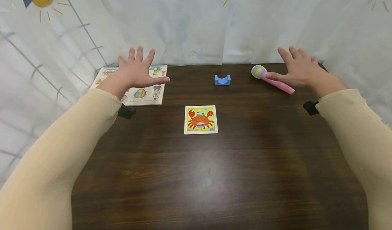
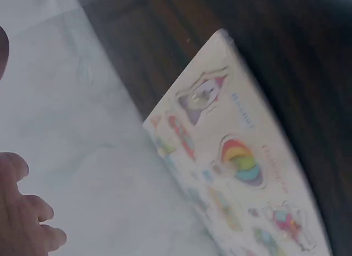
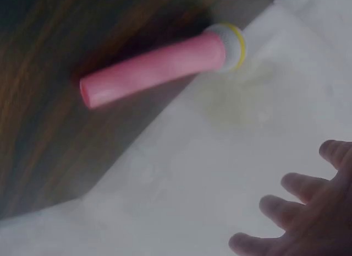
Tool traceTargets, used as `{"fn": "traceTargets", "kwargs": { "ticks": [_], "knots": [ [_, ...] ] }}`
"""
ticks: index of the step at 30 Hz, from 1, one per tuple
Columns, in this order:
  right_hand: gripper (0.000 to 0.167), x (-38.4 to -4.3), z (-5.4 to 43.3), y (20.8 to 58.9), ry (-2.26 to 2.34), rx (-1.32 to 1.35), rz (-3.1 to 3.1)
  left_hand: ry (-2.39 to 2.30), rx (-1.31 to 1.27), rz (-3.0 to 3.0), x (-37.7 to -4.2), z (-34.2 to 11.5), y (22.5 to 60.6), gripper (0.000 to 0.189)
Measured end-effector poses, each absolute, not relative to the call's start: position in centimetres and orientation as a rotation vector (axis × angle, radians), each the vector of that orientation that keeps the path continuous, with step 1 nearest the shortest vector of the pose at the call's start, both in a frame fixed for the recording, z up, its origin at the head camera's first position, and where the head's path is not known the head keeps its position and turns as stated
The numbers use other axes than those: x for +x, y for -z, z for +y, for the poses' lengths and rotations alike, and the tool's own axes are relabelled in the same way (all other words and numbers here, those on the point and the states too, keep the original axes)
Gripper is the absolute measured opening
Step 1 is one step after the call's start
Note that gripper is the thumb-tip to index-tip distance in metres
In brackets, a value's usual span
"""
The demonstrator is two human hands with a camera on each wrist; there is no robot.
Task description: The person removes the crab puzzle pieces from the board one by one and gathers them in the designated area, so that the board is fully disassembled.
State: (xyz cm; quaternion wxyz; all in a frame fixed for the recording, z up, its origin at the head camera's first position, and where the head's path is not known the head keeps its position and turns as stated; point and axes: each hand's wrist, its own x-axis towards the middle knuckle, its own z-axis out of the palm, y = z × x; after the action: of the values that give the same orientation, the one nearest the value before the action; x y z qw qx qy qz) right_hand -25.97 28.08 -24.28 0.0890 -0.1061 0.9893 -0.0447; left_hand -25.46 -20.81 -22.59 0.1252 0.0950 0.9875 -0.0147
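Across the worktop (image 1: 183,175), a picture board (image 1: 144,100) lies beneath the wide, empty left grip (image 1: 136,74); a microphone (image 1: 278,84) under the equally spread right grip (image 1: 303,70), whose careless brush could roll it; crab puzzle (image 1: 200,120), then blue block (image 1: 222,81), between both.

At the far left corner of the dark brown wooden table (image 1: 208,175), the left hand (image 1: 134,74) hides part of the flat cream rectangular board with coloured pictures (image 1: 146,94); in the left wrist view its lettering blurs and the bottom edge crops it. Toward the far right corner, the right hand (image 1: 301,70) covers some of the pink cylindrical microphone (image 1: 279,84). The head view cuts off the table's near edge.
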Motion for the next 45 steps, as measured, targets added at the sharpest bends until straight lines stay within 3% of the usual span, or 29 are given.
{"fn": "traceTargets", "kwargs": {
  "ticks": [11,19,35,45],
  "knots": [
    [0.101,-23.5,22.9,28.9,0.193,-0.649,2.919,0.001,0.631,2.798,-19.5,-17.7,29.0,0.099],
    [0.094,-21.9,18.1,31.7,0.154,-0.777,2.774,-0.046,0.784,2.659,-15.7,-15.1,32.2,0.100],
    [0.087,-20.8,12.1,32.8,0.068,-0.994,2.641,0.034,0.834,2.632,-14.6,-13.6,33.4,0.098],
    [0.074,-20.5,10.0,33.3,0.051,-1.119,2.618,0.068,0.830,2.634,-14.4,-13.3,33.3,0.096]
  ]
}}
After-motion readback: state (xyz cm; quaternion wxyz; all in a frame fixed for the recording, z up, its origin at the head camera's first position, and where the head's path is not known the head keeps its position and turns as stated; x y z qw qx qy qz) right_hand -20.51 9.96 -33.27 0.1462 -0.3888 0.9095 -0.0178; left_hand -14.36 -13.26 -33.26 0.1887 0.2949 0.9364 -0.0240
